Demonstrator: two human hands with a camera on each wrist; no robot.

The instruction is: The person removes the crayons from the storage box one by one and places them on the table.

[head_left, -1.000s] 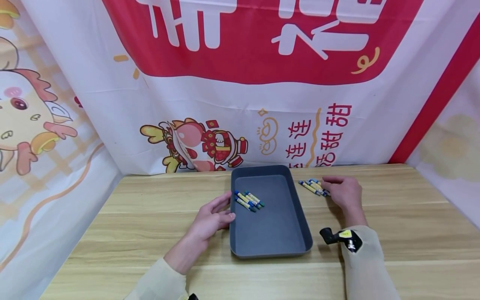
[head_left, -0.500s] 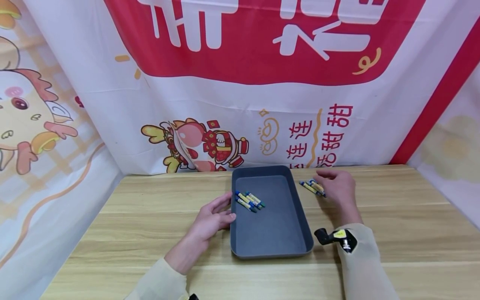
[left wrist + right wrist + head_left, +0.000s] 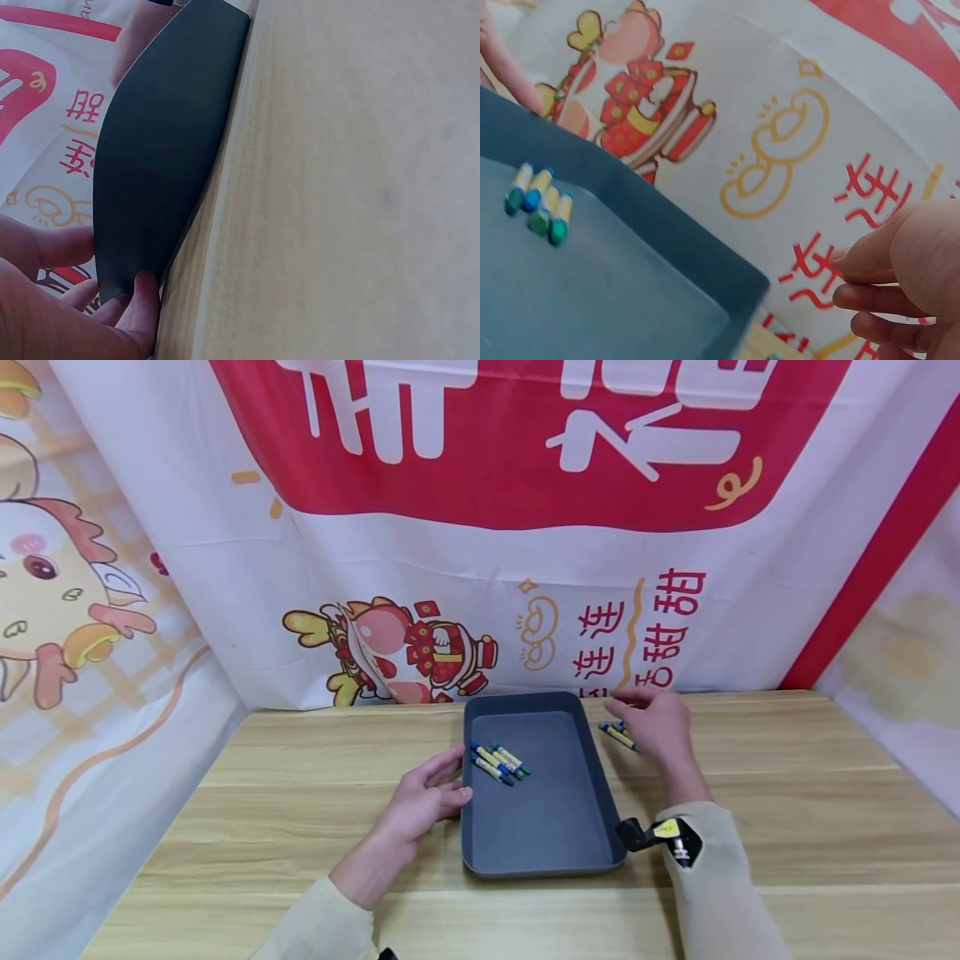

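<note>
A dark grey rectangular tray (image 3: 540, 865) stands on the table, with several blue and green crayons (image 3: 489, 768) lying in its left part. My left hand (image 3: 418, 800) holds the tray's left wall; in the left wrist view, its thumb reaches the rim and its fingers press the outer wall. My right hand (image 3: 654, 727) hovers just right of the tray's far corner, over loose blue-ended crayons (image 3: 617, 735) that it partly covers. In the right wrist view, its thumb and forefinger (image 3: 881, 298) are close together; I cannot tell whether a crayon is between them.
A wooden table (image 3: 315, 777) extends on both sides of the tray. Right behind its far edge hangs a white and red printed cloth (image 3: 420, 560). A black camera mount (image 3: 660, 835) on my right wrist overlaps the tray's near right edge in the head view.
My right hand has moved left and slightly away from me, from the right end of the loose crayons towards the tray. My left hand and the tray have stayed in place.
</note>
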